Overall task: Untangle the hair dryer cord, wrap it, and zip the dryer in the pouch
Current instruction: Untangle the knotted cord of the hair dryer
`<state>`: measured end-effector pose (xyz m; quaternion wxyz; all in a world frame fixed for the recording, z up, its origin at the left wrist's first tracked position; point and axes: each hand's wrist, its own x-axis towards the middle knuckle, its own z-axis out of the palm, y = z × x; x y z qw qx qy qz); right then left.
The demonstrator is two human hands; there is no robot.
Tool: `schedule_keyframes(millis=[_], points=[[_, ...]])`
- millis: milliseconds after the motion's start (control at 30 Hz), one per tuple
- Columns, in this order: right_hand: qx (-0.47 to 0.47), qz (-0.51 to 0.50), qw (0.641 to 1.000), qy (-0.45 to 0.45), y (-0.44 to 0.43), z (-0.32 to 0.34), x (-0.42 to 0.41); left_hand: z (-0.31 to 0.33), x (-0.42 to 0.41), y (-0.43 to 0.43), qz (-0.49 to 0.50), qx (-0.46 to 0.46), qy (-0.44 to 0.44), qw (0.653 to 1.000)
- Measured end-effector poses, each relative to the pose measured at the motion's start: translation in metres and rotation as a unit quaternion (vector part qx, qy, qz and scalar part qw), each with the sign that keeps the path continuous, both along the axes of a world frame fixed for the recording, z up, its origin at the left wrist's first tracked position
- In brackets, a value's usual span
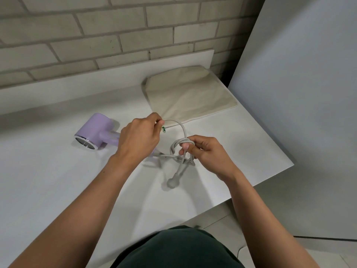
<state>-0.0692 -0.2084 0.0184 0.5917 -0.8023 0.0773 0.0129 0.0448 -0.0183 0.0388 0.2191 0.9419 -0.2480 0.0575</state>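
A dark green garment fills the bottom edge, nearest the camera, and two bare forearms reach from it over the smooth white counter. The left hand pinches a loop of the pale grey cord in a clenched grip, and the right hand at its 3 o'clock grasps the knotted coil. The rounded plug hangs at 6 o'clock of the knot. The lilac hair dryer, smooth with a chrome-rimmed nozzle, lies at 9 o'clock, its handle hidden behind the left hand. The flat cream cloth pouch lies at 12 o'clock, its green zipper pull just beside the left fingertips. A grey brick wall stands behind.
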Motion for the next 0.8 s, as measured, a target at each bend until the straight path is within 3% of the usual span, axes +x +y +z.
schedule_keyframes(millis=[100, 233, 300, 433, 600, 700, 800], points=[[0.001, 0.012, 1.000, 0.012, -0.002, 0.001, -0.001, -0.004, 0.002, 0.003, -0.081, 0.036, -0.010, 0.996], [-0.003, 0.033, 0.999, 0.015, -0.001, 0.004, -0.002, -0.003, 0.004, 0.004, -0.237, 0.092, -0.089, 0.963], [-0.003, 0.042, 0.999, 0.015, 0.000, 0.004, -0.003, -0.004, 0.004, -0.001, -0.262, 0.086, -0.085, 0.957], [0.008, 0.022, 0.999, 0.021, 0.000, 0.005, -0.006, -0.001, -0.005, -0.003, -0.164, 0.085, -0.085, 0.979], [-0.005, 0.026, 0.999, 0.026, -0.001, 0.003, -0.007, 0.002, -0.001, 0.001, 0.021, -0.009, -0.019, 1.000], [-0.013, 0.030, 0.999, 0.028, 0.001, 0.003, -0.006, -0.001, 0.002, 0.003, 0.037, 0.023, 0.000, 0.999], [-0.027, 0.035, 0.999, 0.032, 0.001, 0.000, -0.005, -0.002, 0.000, 0.007, -0.029, 0.016, -0.007, 0.999]])
